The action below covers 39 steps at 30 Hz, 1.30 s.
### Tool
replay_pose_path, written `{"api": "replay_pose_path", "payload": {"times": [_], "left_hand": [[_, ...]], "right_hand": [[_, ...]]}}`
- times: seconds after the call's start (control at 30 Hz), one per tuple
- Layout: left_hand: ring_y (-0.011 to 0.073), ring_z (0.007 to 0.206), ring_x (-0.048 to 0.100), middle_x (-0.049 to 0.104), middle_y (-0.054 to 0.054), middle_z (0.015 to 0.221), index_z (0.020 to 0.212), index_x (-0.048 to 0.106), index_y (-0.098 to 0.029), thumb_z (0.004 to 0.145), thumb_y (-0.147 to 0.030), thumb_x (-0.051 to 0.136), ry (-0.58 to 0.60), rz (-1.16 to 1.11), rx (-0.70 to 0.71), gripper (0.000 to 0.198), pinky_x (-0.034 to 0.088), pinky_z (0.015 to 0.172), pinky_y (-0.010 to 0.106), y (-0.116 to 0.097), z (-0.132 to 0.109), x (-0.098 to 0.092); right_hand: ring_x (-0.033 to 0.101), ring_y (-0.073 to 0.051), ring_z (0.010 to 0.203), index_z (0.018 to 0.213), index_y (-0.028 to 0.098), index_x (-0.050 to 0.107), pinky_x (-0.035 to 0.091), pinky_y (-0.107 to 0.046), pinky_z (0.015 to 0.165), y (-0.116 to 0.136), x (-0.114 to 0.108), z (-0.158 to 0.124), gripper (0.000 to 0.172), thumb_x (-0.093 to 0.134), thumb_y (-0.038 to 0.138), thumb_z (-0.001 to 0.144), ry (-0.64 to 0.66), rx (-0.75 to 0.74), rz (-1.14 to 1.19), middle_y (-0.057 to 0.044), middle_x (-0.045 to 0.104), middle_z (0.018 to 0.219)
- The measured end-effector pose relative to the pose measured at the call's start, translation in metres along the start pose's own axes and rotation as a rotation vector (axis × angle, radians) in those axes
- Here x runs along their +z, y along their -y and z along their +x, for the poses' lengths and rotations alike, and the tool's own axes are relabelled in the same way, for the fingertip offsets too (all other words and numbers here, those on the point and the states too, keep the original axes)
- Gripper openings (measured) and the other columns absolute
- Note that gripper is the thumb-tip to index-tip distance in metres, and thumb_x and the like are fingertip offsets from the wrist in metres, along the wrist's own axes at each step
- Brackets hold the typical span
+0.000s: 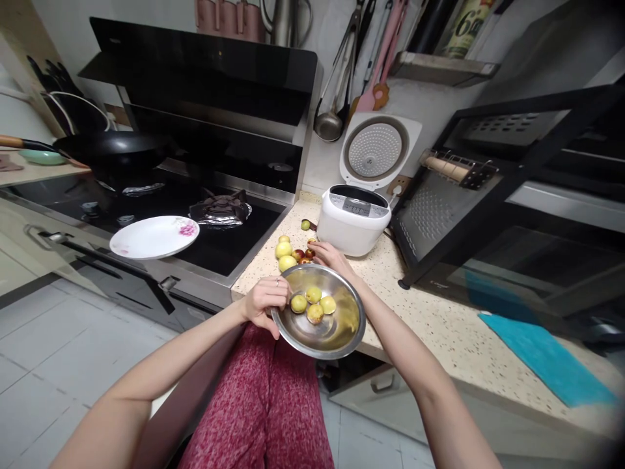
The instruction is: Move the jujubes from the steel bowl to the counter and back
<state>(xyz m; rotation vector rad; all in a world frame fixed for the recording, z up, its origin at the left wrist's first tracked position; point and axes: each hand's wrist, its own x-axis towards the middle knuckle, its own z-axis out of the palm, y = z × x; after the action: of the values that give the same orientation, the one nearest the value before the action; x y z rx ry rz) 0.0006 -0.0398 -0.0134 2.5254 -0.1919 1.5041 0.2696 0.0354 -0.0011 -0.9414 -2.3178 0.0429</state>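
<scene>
Left hand (pixel 263 301) gripping bowl (pixel 342 332), right fingertips hidden

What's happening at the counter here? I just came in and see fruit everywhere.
A person holds a steel bowl by its rim with the left hand, at the edge of the speckled counter. Four small yellow-green fruits lie in it. The right hand reaches to the loose fruits on the counter beside the open rice cooker. A flowered plate rests on the stove.
</scene>
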Motion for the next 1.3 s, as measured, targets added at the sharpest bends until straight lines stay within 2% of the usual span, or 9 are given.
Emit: {"api": "replay_pose_path", "payload": {"times": [0.17,0.47,0.6,0.7,0.8,0.87,0.97,1.1,1.3], "left_hand": [[0.0180,0.062,0.067,0.061,0.003,0.059,0.069,0.056,-0.018,0.091,-0.075,0.058,0.018,0.015,0.017,0.061,0.058,0.071,0.033,-0.001,0.001,-0.001],[0.0171,0.061,0.068,0.064,0.003,0.059,0.069,0.057,-0.018,0.095,-0.070,0.056,0.035,0.029,0.015,0.059,0.059,0.073,0.033,-0.005,0.003,-0.004],[0.0171,0.063,0.068,0.064,0.003,0.061,0.071,0.059,-0.017,0.095,-0.071,0.056,0.044,0.030,-0.007,0.059,0.060,0.075,0.033,-0.005,0.002,-0.004],[0.0176,0.063,0.068,0.064,0.003,0.061,0.070,0.059,-0.017,0.095,-0.072,0.055,0.050,0.023,-0.018,0.059,0.060,0.075,0.034,-0.005,0.001,-0.004],[0.0181,0.063,0.068,0.065,0.004,0.061,0.070,0.059,-0.017,0.094,-0.072,0.055,0.041,0.021,-0.018,0.060,0.060,0.074,0.034,-0.004,0.000,-0.004],[0.0177,0.063,0.068,0.065,0.004,0.061,0.070,0.059,-0.017,0.094,-0.072,0.056,0.040,0.025,-0.017,0.060,0.060,0.074,0.034,-0.004,0.000,-0.004],[0.0176,0.063,0.069,0.066,0.004,0.062,0.070,0.060,-0.017,0.094,-0.073,0.055,0.036,0.031,-0.017,0.060,0.060,0.074,0.034,-0.004,0.000,-0.003],[0.0184,0.064,0.070,0.069,0.006,0.064,0.070,0.060,-0.017,0.094,-0.073,0.056,0.034,0.043,-0.003,0.061,0.060,0.075,0.034,-0.004,0.001,-0.005],[0.0178,0.063,0.070,0.071,0.004,0.064,0.073,0.064,-0.017,0.098,-0.072,0.049,0.055,0.123,-0.007,0.062,0.057,0.078,0.036,-0.004,-0.001,-0.009]], "right_hand": [[0.063,-0.028,0.131,0.143,0.024,0.062,0.054,-0.049,0.110,-0.007,0.007,0.001,0.040,0.055,0.027,0.104,0.075,-0.004,-0.035,-0.014,0.067,0.140],[0.071,-0.024,0.111,0.129,0.020,0.066,0.058,-0.038,0.097,-0.001,0.005,-0.003,0.028,0.056,0.027,0.104,0.048,-0.010,0.037,-0.012,0.073,0.123],[0.070,-0.024,0.111,0.123,0.020,0.069,0.059,-0.036,0.094,0.000,0.001,-0.002,0.024,0.055,0.027,0.104,0.044,-0.044,-0.030,-0.013,0.073,0.122],[0.069,-0.025,0.115,0.121,0.020,0.071,0.060,-0.038,0.095,-0.002,-0.009,-0.002,0.024,0.054,0.025,0.104,-0.009,-0.039,-0.084,-0.014,0.073,0.125],[0.070,-0.026,0.117,0.125,0.020,0.071,0.059,-0.042,0.101,0.004,-0.027,-0.005,0.028,0.050,0.023,0.106,-0.137,-0.057,-0.116,-0.015,0.072,0.128],[0.069,-0.026,0.120,0.126,0.021,0.071,0.057,-0.043,0.105,0.017,-0.041,-0.007,0.029,0.049,0.021,0.106,-0.209,-0.088,-0.097,-0.014,0.073,0.129],[0.070,-0.025,0.120,0.126,0.022,0.072,0.058,-0.044,0.105,0.044,-0.055,-0.008,0.027,0.057,0.022,0.104,-0.221,-0.149,-0.003,-0.012,0.074,0.128],[0.071,-0.024,0.119,0.124,0.020,0.071,0.058,-0.044,0.106,0.081,-0.061,-0.006,0.025,0.068,0.023,0.099,-0.068,-0.262,0.321,-0.011,0.076,0.123],[0.073,-0.021,0.106,0.117,0.020,0.073,0.058,-0.039,0.099,0.104,-0.059,-0.006,0.026,0.077,0.025,0.092,0.420,-0.209,0.584,-0.007,0.077,0.114]]}}
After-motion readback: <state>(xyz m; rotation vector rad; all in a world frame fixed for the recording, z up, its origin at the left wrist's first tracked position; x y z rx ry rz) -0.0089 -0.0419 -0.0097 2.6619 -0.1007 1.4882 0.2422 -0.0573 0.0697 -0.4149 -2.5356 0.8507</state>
